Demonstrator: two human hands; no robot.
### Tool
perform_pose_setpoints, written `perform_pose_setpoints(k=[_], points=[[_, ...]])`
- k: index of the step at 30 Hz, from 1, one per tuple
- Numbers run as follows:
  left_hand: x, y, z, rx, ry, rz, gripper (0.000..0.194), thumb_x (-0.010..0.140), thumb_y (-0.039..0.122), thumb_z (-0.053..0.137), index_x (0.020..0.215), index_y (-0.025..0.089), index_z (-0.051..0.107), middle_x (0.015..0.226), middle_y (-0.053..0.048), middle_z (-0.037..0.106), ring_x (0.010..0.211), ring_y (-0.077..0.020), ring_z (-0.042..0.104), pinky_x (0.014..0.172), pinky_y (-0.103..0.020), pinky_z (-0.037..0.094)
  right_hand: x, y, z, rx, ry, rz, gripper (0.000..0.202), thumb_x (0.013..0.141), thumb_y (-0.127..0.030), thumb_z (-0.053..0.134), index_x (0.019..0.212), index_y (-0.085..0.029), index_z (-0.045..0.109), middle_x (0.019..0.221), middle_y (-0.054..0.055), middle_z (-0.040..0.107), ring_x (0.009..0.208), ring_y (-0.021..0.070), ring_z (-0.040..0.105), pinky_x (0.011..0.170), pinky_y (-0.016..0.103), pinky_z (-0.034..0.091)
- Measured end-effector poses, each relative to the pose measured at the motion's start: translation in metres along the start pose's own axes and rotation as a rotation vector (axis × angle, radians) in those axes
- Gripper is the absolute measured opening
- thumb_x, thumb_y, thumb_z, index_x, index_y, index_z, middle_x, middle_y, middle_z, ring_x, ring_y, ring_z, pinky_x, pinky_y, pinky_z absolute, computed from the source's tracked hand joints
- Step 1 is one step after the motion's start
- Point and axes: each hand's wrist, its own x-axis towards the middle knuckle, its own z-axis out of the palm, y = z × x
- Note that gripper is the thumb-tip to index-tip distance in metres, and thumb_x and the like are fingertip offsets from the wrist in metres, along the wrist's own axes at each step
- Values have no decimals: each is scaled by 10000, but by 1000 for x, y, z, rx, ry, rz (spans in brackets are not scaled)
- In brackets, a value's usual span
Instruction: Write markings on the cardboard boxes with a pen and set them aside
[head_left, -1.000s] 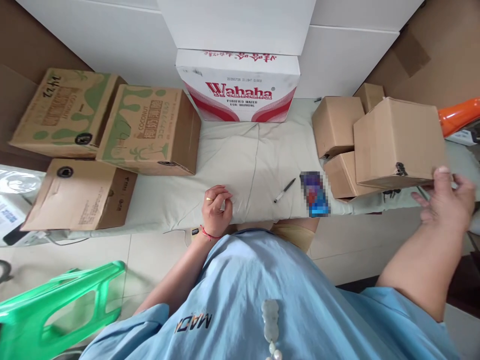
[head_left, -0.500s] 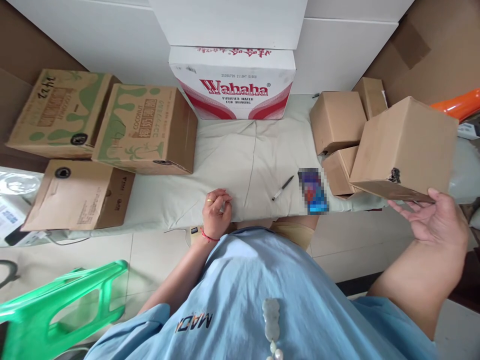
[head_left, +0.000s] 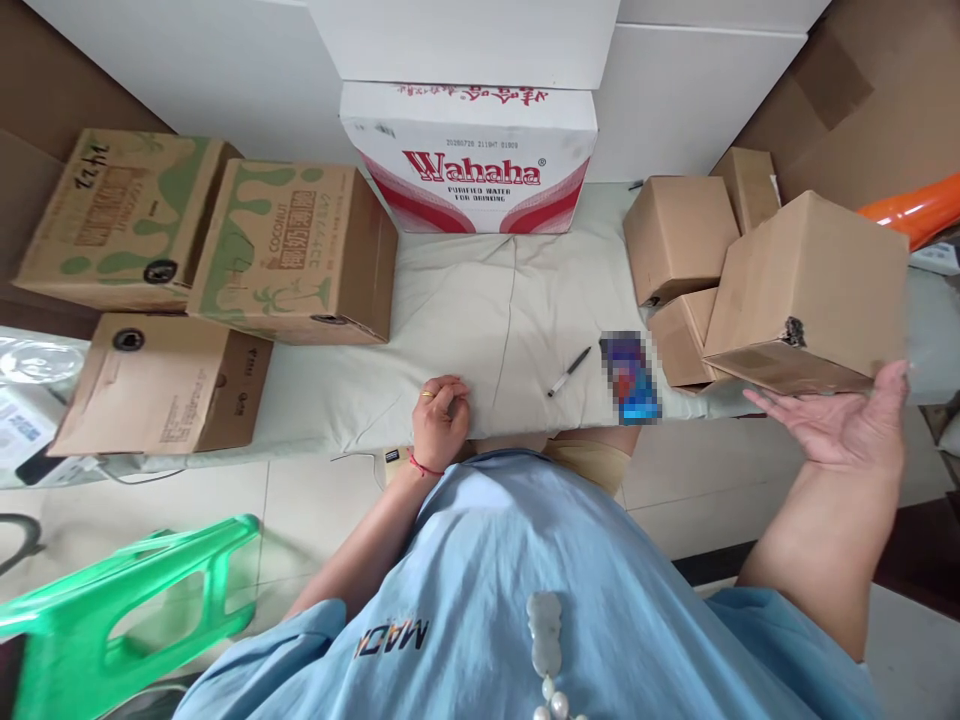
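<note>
While the right hand point(head_left: 847, 428), grip open, touches a scuffed carton point(head_left: 814, 290), contents hidden, the left hand point(head_left: 441, 420) rests, grip closed.

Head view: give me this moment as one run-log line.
right hand: open, palm up, at lower near edge of rightmost carton | left hand: loosely curled on cloth | pen: on cloth

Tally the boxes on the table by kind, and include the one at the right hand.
Green-printed coconut boxes: 2
Red-and-white Wahaha box: 1
Brown box with small dark print: 1
Plain brown boxes, one at the right hand: 4
Total: 8
</note>
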Motion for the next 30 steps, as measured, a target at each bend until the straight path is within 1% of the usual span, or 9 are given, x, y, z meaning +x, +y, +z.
perform_pose_setpoints(k=[4, 8, 10, 12, 15, 18, 21, 25, 30], points=[[-4, 1, -3, -21, 3, -45, 134, 911, 210, 620, 936, 243, 748, 1067, -106, 777, 1108, -292, 757, 1000, -473, 612, -17, 0, 6, 85, 120, -102, 874, 632, -621, 621, 1456, -332, 633, 1598, 214, 548, 1422, 473, 606, 949, 774, 527], [-5, 3, -6, -63, 22, -104, 114, 918, 257, 648, 933, 241, 760, 1072, -107, 782, 1103, -291, 753, 1003, -462, 603, -59, -2, 20, 86, 71, -371, 771, 683, -568, 590, 1435, -434, 693, 1592, 123, 597, 1450, 477, 598, 987, 806, 510], [-3, 2, -6, -94, 31, -152, 120, 937, 297, 668, 951, 239, 771, 1043, -95, 781, 1022, -270, 751, 954, -433, 606, -81, 0, 36, 112, 53, -487, 731, 697, -563, 586, 1396, -411, 734, 1529, 119, 655, 1424, 487, 622, 994, 804, 535], [-1, 1, -5, -135, 48, -215, 161, 972, 362, 687, 985, 234, 782, 1005, -78, 771, 902, -236, 734, 869, -390, 603, -99, 5, 60, 130, 46, -422, 703, 646, -544, 645, 1309, -352, 778, 1408, 128, 735, 1350, 487, 673, 1002, 773, 572], [8, -1, -1, -238, 115, -313, 333, 1033, 534, 666, 1093, 225, 775, 1093, -91, 773, 907, -220, 736, 815, -353, 610, -114, 20, 112, 138, -71, -89, 634, 588, -467, 764, 1198, -296, 798, 1217, 97, 818, 1238, 433, 737, 1016, 658, 623], [18, -4, -1, -376, 241, -398, 551, 1082, 706, 517, 1229, 221, 733, 1330, -145, 751, 1220, -266, 732, 908, -364, 636, -115, 39, 167, 105, -497, 83, 625, 620, -447, 905, 1217, -295, 799, 1233, 67, 832, 1239, 381, 747, 1078, 565, 625], [23, -11, -10, -495, 352, -478, 695, 1097, 785, 356, 1270, 218, 719, 1371, -154, 758, 1326, -276, 714, 962, -371, 632, -107, 56, 215, 73, -721, 106, 677, 666, -526, 974, 1278, -311, 782, 1370, 52, 804, 1353, 352, 711, 1185, 536, 578], [11, -22, -31, -591, 398, -551, 740, 1028, 867, 420, 1039, 202, 744, 1033, -124, 803, 1045, -260, 793, 910, -377, 643, -98, 75, 254, 9, -655, -43, 755, 723, -654, 979, 1352, -316, 735, 1542, 63, 722, 1527, 330, 600, 1297, 526, 503], [-11, -27, -46, -620, 405, -580, 717, 997, 869, 497, 981, 197, 747, 950, -112, 789, 974, -246, 784, 940, -410, 650, -109, 92, 251, 22, -520, -65, 599, 822, -712, 910, 1232, -303, 756, 1401, 60, 800, 1385, 315, 704, 1235, 530, 571]])
